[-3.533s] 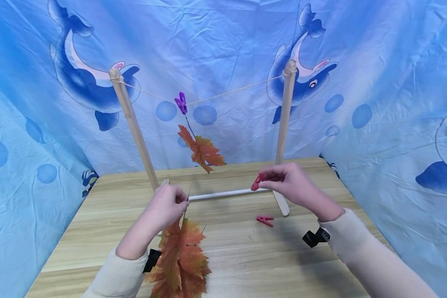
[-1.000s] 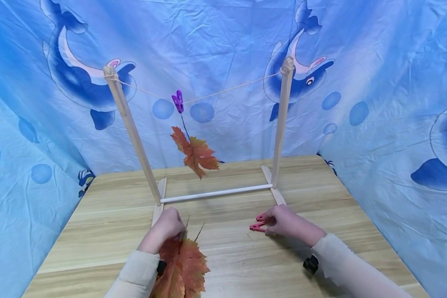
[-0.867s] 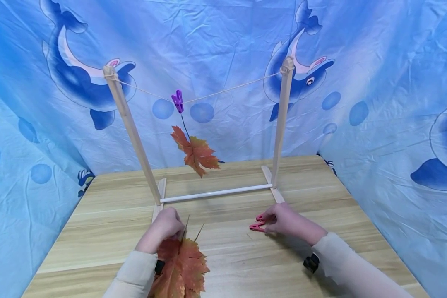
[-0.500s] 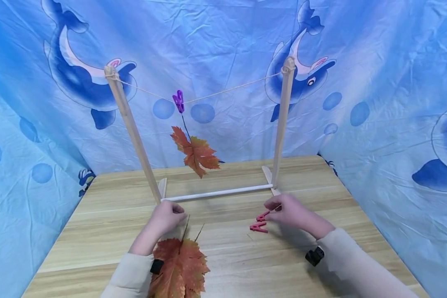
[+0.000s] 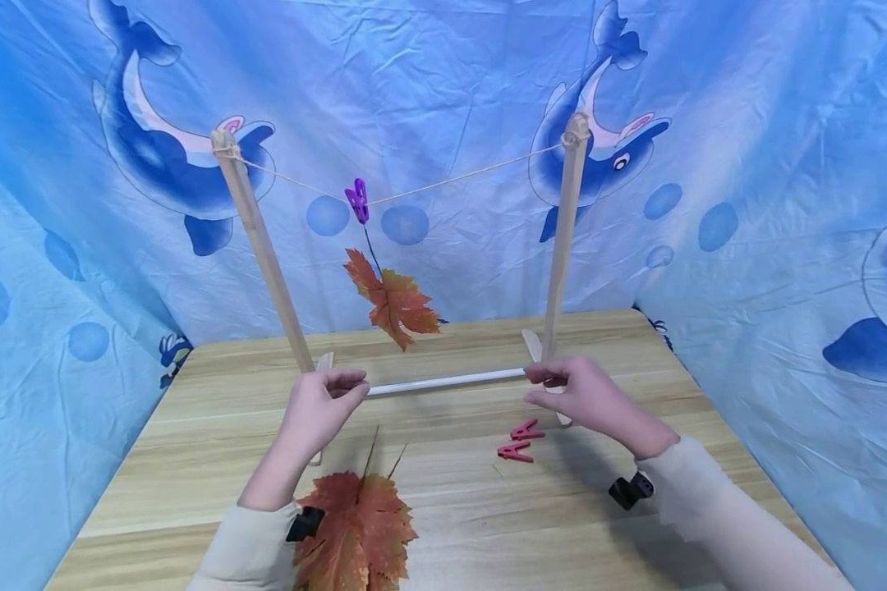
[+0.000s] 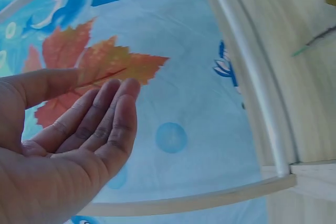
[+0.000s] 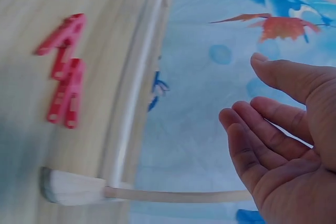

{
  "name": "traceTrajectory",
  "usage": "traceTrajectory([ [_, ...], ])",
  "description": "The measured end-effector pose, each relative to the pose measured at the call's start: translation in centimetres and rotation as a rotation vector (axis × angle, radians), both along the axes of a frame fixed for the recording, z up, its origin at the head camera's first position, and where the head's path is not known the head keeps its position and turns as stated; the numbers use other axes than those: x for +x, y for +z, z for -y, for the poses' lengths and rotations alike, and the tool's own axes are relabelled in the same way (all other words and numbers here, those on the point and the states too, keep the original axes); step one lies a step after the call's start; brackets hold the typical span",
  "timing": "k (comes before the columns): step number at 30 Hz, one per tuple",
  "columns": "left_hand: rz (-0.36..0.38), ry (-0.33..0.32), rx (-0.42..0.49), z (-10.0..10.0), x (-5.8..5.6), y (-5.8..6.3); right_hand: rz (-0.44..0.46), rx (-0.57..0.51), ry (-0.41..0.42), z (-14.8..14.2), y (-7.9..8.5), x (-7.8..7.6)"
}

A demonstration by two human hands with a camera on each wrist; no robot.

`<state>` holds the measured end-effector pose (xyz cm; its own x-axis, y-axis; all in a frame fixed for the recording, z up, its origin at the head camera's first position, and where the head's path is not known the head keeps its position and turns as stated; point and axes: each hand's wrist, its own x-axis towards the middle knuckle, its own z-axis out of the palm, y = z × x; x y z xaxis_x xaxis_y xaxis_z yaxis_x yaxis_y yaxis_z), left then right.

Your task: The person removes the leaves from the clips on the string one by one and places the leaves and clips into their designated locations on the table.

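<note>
My left hand (image 5: 318, 410) is raised over the table near the left end of the white rod (image 5: 447, 381), fingers relaxed and holding nothing; the left wrist view shows its bare palm (image 6: 58, 171). My right hand (image 5: 584, 402), also bare, hovers by the rod's right end with thumb and fingers apart. Just in front of it, two red clothespins (image 5: 516, 451) lie close together on the table. Orange-red artificial maple leaves (image 5: 355, 529) with two stems lie overlapped at the front left, beneath my left wrist. A purple clothespin (image 5: 357, 201) on the string holds another maple leaf (image 5: 393, 302) by its stem.
Two wooden posts (image 5: 264, 254) stand on wooden feet, joined low by the rod and at the top by a string (image 5: 467, 175). Behind the wooden table (image 5: 473, 525) hangs a blue cloth (image 5: 443, 90) printed with dolphins.
My left hand has let go of the maple leaves, and my right hand has put its red clothespin down beside the other. Both hands have since risen away from the table.
</note>
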<state>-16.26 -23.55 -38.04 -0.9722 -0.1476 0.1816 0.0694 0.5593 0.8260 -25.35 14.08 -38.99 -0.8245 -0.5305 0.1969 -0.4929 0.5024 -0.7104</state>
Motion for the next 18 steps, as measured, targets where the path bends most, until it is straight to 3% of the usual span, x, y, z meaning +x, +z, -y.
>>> traceTrajectory([
  [5,-0.018,-0.022,0.041,-0.3,0.4,1.4,-0.037,-0.056,0.011,0.4,2.0,-0.2],
  [18,-0.086,-0.004,0.127,-1.1,0.8,4.5,-0.104,-0.123,0.078,2.4,7.1,-0.1],
])
